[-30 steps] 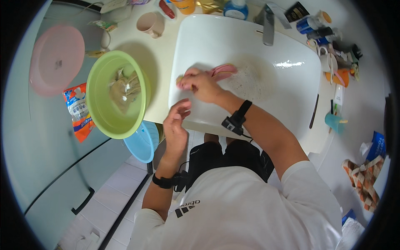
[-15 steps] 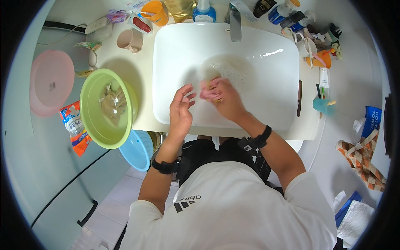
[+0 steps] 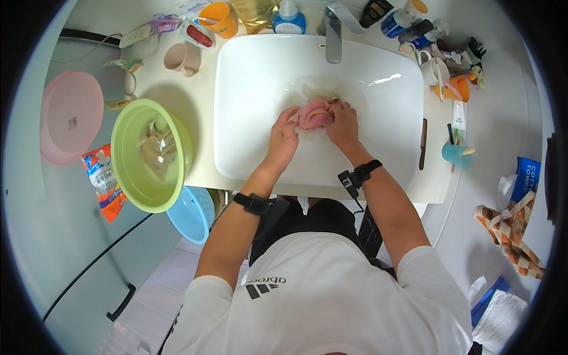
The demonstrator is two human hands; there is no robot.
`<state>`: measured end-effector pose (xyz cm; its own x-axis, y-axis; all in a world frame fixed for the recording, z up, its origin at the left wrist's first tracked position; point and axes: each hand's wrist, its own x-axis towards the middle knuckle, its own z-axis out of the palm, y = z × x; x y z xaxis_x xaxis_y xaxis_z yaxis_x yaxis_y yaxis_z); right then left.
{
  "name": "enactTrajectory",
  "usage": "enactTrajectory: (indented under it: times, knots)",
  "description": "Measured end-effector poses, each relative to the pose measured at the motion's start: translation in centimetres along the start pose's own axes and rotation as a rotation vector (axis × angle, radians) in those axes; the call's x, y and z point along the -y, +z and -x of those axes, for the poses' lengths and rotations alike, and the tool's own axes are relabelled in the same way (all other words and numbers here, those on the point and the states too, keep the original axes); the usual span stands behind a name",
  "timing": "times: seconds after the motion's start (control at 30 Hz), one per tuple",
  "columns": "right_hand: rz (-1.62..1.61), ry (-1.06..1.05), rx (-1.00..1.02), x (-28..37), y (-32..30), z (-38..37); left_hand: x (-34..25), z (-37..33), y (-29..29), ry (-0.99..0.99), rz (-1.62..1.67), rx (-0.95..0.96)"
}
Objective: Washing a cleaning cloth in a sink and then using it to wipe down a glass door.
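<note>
A bunched pink cloth with yellow edging lies in the wide white sink, below the grey tap. At its left edge my left hand is closed on the fabric, with thumb and fingers partly curled. My right hand grips its right edge, and the fingertips are bent into the folds. Shallow water with some froth surrounds the cloth. The undersides of the fingers are hidden.
On the left are a green basin holding a wet beige bundle, a blue basin lower down, and a beige mug. Bottles line the back edge. A brown-handled tool and a teal cup stand at the right.
The right hand has lowered the pink cloth into the water and moved rightward. My left hand, open and apart before, has come up to the cloth's left side. The cloth is spread wider.
</note>
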<state>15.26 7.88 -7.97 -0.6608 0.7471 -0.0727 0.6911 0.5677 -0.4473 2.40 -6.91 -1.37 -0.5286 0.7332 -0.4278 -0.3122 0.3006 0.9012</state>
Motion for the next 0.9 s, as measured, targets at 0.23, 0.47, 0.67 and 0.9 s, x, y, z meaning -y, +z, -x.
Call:
enactTrajectory:
  times: [0.23, 0.47, 0.67, 0.9]
  knots:
    - [-1.047, 0.340, 0.183, 5.2, -2.7, 0.9, -0.6, -2.8, 1.6, -0.012, 0.169, -0.110]
    - [-1.211, 0.246, -0.006, 7.2, -2.0, 1.8, -3.2, -4.5, 2.7, -0.186, 0.508, -0.167]
    - [-1.456, 0.511, -0.213, 10.3, -2.9, 2.0, -4.4, -4.8, 2.7, -0.165, 0.522, -0.218]
    - [-2.063, 0.295, 0.413, 7.2, -3.5, 0.9, -3.2, -5.7, 3.5, 0.200, 0.142, -0.082]
